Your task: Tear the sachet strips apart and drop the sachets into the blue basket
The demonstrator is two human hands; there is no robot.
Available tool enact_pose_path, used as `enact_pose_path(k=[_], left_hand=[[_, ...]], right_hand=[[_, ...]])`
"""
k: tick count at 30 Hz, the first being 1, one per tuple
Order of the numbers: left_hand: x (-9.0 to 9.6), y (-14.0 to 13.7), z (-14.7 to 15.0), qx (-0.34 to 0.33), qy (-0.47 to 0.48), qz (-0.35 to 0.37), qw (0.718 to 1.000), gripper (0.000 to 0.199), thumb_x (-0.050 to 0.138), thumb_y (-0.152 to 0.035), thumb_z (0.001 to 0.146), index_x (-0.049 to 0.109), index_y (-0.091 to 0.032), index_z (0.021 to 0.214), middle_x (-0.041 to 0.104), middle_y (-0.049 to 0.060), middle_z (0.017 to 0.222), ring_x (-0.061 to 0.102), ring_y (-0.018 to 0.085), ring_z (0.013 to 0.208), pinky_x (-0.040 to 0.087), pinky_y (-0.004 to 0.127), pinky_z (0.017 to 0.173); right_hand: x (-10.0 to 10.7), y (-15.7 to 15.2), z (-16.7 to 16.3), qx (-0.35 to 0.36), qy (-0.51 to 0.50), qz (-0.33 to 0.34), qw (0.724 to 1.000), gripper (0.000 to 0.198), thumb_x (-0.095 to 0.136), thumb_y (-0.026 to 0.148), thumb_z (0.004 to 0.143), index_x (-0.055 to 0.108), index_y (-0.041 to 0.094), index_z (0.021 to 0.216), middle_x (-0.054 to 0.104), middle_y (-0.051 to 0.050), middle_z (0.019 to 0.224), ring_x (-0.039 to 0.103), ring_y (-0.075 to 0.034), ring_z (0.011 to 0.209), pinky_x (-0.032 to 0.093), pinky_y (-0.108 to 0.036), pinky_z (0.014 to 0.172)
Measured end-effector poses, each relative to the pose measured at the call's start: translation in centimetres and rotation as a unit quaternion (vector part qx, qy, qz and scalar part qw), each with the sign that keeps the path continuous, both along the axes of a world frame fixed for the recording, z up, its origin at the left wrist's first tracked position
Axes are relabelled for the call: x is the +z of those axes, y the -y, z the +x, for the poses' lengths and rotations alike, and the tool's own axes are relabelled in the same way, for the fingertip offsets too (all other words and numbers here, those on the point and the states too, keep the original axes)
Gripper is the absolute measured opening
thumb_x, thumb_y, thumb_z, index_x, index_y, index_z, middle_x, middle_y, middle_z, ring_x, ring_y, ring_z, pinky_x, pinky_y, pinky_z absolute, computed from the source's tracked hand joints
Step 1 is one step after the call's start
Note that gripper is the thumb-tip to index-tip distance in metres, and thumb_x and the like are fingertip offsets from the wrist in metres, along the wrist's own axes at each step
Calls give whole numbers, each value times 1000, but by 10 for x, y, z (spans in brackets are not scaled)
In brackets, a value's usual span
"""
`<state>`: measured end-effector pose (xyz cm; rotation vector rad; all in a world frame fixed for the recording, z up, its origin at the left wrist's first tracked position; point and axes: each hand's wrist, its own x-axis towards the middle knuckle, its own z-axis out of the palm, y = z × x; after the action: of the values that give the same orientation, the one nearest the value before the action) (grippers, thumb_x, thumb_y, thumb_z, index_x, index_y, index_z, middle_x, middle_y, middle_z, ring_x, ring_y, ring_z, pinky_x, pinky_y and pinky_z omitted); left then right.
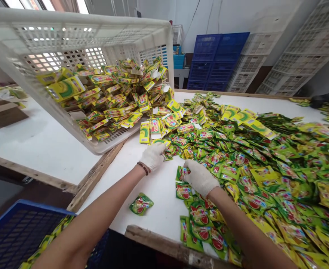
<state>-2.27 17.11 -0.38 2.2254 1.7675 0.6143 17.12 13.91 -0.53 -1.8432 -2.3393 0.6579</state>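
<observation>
My left hand [152,156], in a white knitted glove, closes its fingers on a small yellow carton [162,142] at the edge of the pile. To the right, my gloved right hand [200,178] pinches a green packet [181,172] with a red fruit picture; the fingertips are partly hidden. A single green packet [141,204] lies apart on the white table [160,192] below my hands. Flat yellow cartons [144,132] spill from a tipped white crate [102,147] in front of my left hand. A wide heap of green and yellow packets [245,186] spreads beside my right hand.
Wooden strips [153,239] edge the table. At lower left, a blue crate [18,224] holds more packets. A brown cardboard box [4,114] sits on the left tabletop. Stacked blue crates [217,61] and white crates [307,56] stand along the back wall.
</observation>
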Motion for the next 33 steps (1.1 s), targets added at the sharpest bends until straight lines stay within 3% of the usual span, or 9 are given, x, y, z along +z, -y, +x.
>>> enact_pose_path(k=[4, 9, 16, 18, 21, 23, 25, 29, 33], left_hand=[[-1, -11, 34, -14, 41, -12, 999, 15, 49, -27, 79, 57, -19, 69, 54, 4, 75, 49, 18, 74, 37, 29, 69], [-9, -30, 74, 33, 126, -49, 990, 29, 59, -39, 72, 46, -18, 55, 44, -1, 56, 42, 14, 59, 32, 27, 57], [-10, 6, 64, 21, 294, -84, 952, 25, 50, -37, 79, 46, -17, 65, 45, -4, 60, 42, 9, 57, 35, 20, 53], [-9, 28, 58, 4, 377, -105, 920, 28, 56, -38, 75, 46, -16, 61, 44, -4, 59, 39, 8, 56, 34, 20, 52], [-9, 56, 53, 7, 528, -160, 834, 32, 64, -40, 68, 47, -15, 59, 46, -3, 61, 42, 7, 56, 38, 20, 54], [-10, 69, 51, 33, 614, -220, 757, 32, 66, -43, 68, 51, -15, 70, 51, -2, 68, 50, 9, 61, 44, 23, 58], [-11, 76, 48, 57, 646, -251, 718, 35, 68, -43, 67, 54, -17, 84, 56, 0, 77, 55, 12, 67, 49, 27, 61], [-14, 81, 42, 84, 611, -215, 757, 36, 75, -36, 61, 55, -16, 82, 58, 1, 75, 57, 12, 67, 50, 27, 63], [-14, 81, 42, 119, 630, -170, 749, 32, 75, -35, 60, 54, -15, 74, 56, -1, 73, 56, 11, 67, 50, 28, 66]], right_hand=[[10, 10, 12, 7, -2, -49, 999, 17, 58, 27, 74, 57, 18, 89, 57, -2, 71, 49, -13, 64, 29, -22, 57], [21, 3, 39, 50, -40, -26, 998, 19, 53, 24, 77, 60, 17, 94, 62, -6, 87, 54, -16, 77, 36, -24, 66], [25, -3, 48, -35, -199, 58, 978, 23, 50, 39, 80, 53, 17, 71, 56, 0, 67, 48, -12, 62, 34, -22, 55], [23, 0, 41, -15, -245, 45, 968, 23, 50, 39, 79, 55, 17, 74, 58, 0, 72, 50, -12, 66, 36, -21, 59], [22, 6, 30, 23, -256, 11, 966, 26, 48, 40, 80, 55, 16, 74, 57, 0, 71, 48, -12, 66, 35, -22, 60], [24, 9, 24, 41, -233, 4, 972, 26, 47, 39, 80, 54, 15, 71, 55, 0, 70, 47, -11, 66, 33, -22, 59], [26, 12, 20, 56, -203, 2, 978, 25, 49, 38, 79, 53, 15, 68, 54, -1, 69, 46, -12, 66, 32, -23, 60], [24, 17, 10, 24, -229, 4, 973, 21, 53, 37, 75, 51, 15, 76, 53, -1, 73, 46, -12, 68, 35, -23, 62], [15, 20, 2, -50, -354, -46, 933, 27, 53, 39, 74, 43, 18, 88, 51, 1, 73, 46, -10, 60, 37, -21, 52]])
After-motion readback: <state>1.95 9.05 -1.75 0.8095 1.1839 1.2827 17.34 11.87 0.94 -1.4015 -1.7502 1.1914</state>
